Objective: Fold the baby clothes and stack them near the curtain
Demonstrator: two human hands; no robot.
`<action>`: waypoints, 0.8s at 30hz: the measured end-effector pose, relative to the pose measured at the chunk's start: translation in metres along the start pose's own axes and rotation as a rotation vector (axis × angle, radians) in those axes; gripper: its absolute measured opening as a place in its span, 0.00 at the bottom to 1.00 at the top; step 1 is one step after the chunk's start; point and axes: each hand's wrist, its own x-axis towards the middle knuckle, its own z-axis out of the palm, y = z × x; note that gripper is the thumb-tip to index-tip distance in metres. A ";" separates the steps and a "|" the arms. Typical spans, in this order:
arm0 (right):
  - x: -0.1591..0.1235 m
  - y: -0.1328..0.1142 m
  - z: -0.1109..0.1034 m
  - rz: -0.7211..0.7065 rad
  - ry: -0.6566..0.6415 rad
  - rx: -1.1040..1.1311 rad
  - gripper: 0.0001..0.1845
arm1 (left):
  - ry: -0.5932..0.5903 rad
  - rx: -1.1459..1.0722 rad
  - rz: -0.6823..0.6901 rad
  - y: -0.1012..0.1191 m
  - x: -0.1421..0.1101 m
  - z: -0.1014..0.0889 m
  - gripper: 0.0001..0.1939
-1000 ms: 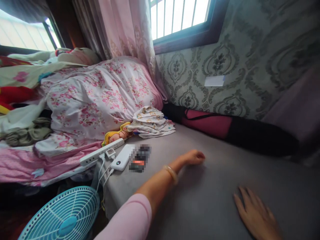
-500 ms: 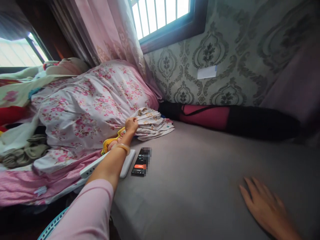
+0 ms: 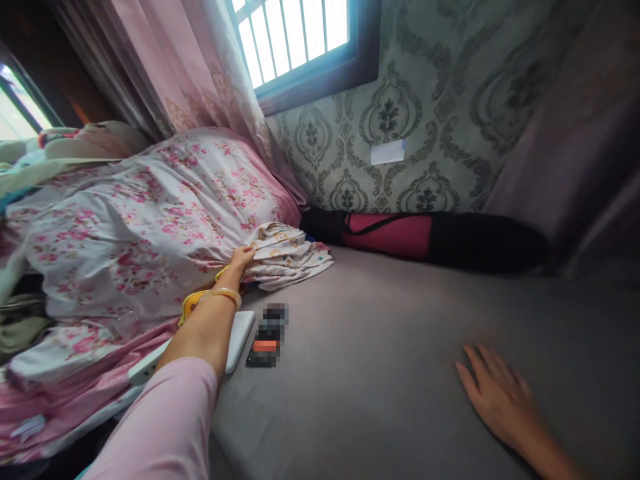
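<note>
Stretched far forward, my left hand [image 3: 243, 256] has its fingers closed on the near left edge of a crumpled white patterned cloth [image 3: 285, 257]. The cloth lies in a loose heap on the grey bed surface [image 3: 370, 347], against the floral bedding. Its full shape is lost in the folds. On the right, my right hand [image 3: 500, 393] rests flat on the grey surface, fingers spread, holding nothing. A yellow item [image 3: 193, 303] shows partly behind my left forearm. Beside that forearm lie a white flat box [image 3: 241, 340] and a phone [image 3: 267, 337], its screen blurred out.
White and pink floral bedding [image 3: 135, 227] is heaped on the left. A long black and pink bag [image 3: 390, 233] lies along the patterned wall [image 3: 320, 143]. Pink curtains [image 3: 165, 60] hang beside a barred window [image 3: 295, 40]. A white power strip [image 3: 145, 367] sits left of my forearm.
The view has turned to the right, so the scene sits further left. My left hand stays at the cloth's edge; my right hand stays flat on the bed.
</note>
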 end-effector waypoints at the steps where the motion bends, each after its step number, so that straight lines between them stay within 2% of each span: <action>1: 0.000 0.000 0.000 0.003 -0.001 0.000 0.38 | -0.003 -0.024 -0.004 0.005 -0.001 0.003 0.13; 4: -0.001 0.000 0.000 0.008 -0.010 0.009 0.38 | -0.047 -0.133 0.011 0.028 -0.005 0.014 0.15; 8: -0.002 0.000 0.001 0.030 -0.039 0.026 0.38 | -0.144 -0.271 0.098 0.067 -0.015 0.028 0.18; 12: -0.002 0.000 -0.001 0.010 -0.027 0.051 0.37 | -0.301 -0.484 0.138 0.107 -0.037 0.044 0.21; 17: -0.002 -0.003 -0.007 0.009 -0.012 0.069 0.35 | -0.499 -0.629 0.081 0.142 -0.087 0.066 0.21; 24: -0.004 0.001 -0.007 0.028 -0.022 0.142 0.32 | -0.754 -0.836 0.056 0.165 -0.167 0.093 0.24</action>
